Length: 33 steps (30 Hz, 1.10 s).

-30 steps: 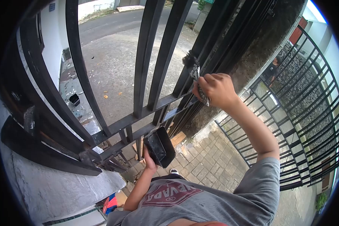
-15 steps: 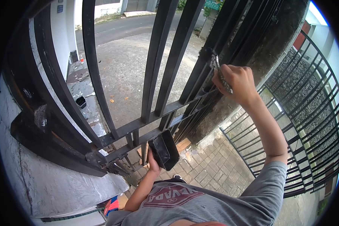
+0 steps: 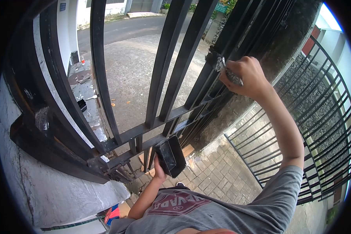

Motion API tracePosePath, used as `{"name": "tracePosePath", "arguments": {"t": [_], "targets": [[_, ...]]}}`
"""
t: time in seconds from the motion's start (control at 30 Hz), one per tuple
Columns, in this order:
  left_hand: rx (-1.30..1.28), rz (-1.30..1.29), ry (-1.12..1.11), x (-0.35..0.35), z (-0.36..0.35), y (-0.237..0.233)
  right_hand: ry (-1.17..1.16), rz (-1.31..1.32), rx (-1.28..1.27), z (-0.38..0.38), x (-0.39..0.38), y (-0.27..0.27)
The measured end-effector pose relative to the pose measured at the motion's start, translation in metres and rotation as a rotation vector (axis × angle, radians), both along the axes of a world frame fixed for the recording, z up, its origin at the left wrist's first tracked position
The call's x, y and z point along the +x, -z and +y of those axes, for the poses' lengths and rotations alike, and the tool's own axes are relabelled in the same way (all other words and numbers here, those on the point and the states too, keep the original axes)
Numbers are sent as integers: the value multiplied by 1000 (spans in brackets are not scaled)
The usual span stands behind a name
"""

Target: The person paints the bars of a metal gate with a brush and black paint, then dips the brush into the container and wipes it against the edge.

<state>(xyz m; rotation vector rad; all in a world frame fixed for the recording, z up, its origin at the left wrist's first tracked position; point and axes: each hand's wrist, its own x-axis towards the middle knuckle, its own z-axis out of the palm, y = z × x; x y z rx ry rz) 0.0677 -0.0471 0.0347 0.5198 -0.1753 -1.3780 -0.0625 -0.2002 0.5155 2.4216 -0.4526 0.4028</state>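
My right hand (image 3: 246, 77) is closed around the paint-smeared handle of a paintbrush (image 3: 220, 64). The dark bristles press against an upright black bar of the metal gate (image 3: 171, 58), at the right group of bars. Lower down, my left hand (image 3: 159, 170) grips a black rectangular paint tray (image 3: 174, 158) by its left side. The tray is tilted, and dark wet-looking paint coats its inside. It is held close in front of the gate's lower rails. My left fingers are partly hidden behind the tray.
A rough concrete post (image 3: 238, 119) stands just right of the bars. A second black gate (image 3: 277, 156) spans the right side above brick paving (image 3: 218, 167). Beyond the bars, a small black container (image 3: 82, 105) sits on a paint-spotted ledge. A white wall (image 3: 66, 199) curves at lower left.
My right hand has shifted slightly, and the brush lies at a different angle against the bar. My left hand and the tray stay nearly in place. The view has moved a little.
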Motion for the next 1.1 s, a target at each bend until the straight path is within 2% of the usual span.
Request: {"name": "tracePosePath", "arguments": {"t": [0.13,0.17,0.23,0.33,0.5,0.57,0.63,0.7,0.77,0.83,0.9,0.97,1.0,1.03,1.1], "targets": [[17,-18,-41,0,6,-16,42,-353,-85,0,6,-39],[14,-12,-35,1,5,-12,-38,-398,-193,-7,5,-49],[13,17,-37,0,5,-5,16,-313,-262,4,9,-52],[6,12,-49,0,4,5,26,4,-79,8,12,-38],[21,33,-21,-2,2,-4,-29,-366,-377,4,3,-75],[27,44,15,-3,3,-7,-42,-264,-296,1,-1,-82],[22,20,24,-4,3,-12,-121,-101,-137,11,7,-63],[22,-2,21,-4,1,-16,-85,46,-14,6,6,-48],[33,-25,6,-4,1,-24,25,-126,-110,18,5,-58],[22,-67,6,-6,6,-27,-59,-384,-261,9,-3,-79],[0,-36,1,-8,7,-19,-50,-364,-349,7,-5,-82],[5,-24,-11,-5,7,-19,12,-113,-309,19,-1,-66],[-9,-6,-1,-3,6,-18,-76,-1,-180,10,2,-60],[1,-6,1,-4,7,-18,-66,94,-106,8,2,-54],[14,-8,-2,-2,8,-20,12,-40,-140,17,3,-53]]}}
